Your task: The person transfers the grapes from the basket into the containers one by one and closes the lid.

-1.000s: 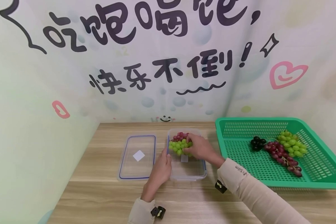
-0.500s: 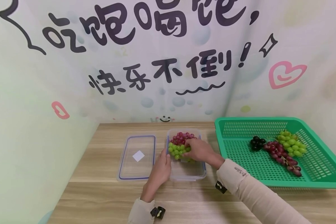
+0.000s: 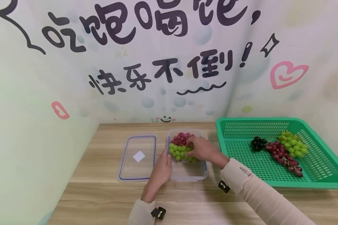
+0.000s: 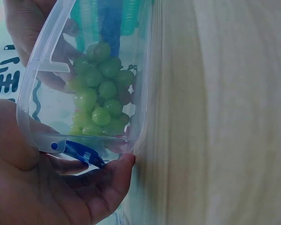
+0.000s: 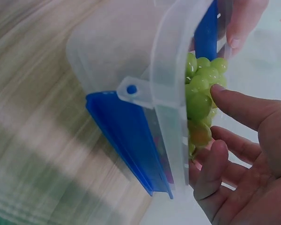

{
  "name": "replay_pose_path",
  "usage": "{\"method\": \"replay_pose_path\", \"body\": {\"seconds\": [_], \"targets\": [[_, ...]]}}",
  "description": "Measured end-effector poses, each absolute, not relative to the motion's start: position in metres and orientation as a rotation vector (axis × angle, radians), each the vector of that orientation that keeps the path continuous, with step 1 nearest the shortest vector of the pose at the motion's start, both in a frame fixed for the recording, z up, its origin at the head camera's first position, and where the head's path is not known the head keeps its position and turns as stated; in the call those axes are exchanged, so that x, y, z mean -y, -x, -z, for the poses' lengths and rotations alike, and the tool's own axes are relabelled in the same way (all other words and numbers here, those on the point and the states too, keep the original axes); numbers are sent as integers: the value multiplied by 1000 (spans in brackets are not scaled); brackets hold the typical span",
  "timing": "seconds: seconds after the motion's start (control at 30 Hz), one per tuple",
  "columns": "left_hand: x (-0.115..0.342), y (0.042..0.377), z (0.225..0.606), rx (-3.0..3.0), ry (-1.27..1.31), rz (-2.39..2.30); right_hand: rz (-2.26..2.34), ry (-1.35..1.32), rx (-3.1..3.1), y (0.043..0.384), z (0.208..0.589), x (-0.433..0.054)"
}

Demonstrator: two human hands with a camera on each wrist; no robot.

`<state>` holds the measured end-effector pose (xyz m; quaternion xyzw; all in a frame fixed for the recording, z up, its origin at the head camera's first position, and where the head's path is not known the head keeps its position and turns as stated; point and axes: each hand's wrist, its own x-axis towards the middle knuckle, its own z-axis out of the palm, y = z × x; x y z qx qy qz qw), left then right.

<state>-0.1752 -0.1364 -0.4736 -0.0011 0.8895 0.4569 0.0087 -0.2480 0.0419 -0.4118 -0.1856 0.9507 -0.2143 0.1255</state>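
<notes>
Right wrist view brings us closest to the bunch of green grapes (image 5: pixel 199 91), which sits within the walls of the clear plastic tub (image 5: pixel 110 56), on our side of the red grapes (image 3: pixel 182 137); we cannot tell whether its full weight bears on the tub's floor. Our right hand (image 3: pixel 203 149) pinches the bunch, thumb against one side and fingers bent by the other, while our left hand (image 3: pixel 161 168) is clamped on the tub's side wall beside a blue latch (image 4: pixel 84 153). We judge the bunch fairly light but loose-jointed, its taut, glossy berries likely to slip, bruise or break off if squeezed, so a soft hold across several berries, or on the hidden stem, should serve best. The tub looks light, slightly flexible and easy to slide; its thick rim offers a firm grip. Its translucent walls meet in rounded corners, and the flat lid (image 3: pixel 147 168), with a blue seal and square white label (image 3: pixel 139 156), lies beside it on the smooth, wood-grained table (image 3: pixel 101 203). Rigid, perforated plastic forms the green basket (image 3: pixel 270 184), holding round black grapes (image 3: pixel 258 144) and two other bunches.
</notes>
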Motion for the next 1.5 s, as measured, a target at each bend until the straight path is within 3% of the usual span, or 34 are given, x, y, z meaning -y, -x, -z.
{"method": "replay_pose_path", "body": {"seconds": [0.7,1.5], "targets": [[136,176,474,-2774,6,-1425,734,650,-2789,254,393,-64],[137,176,475,-2769,-9,-1455,855,517,-2808,264,359,-102]]}}
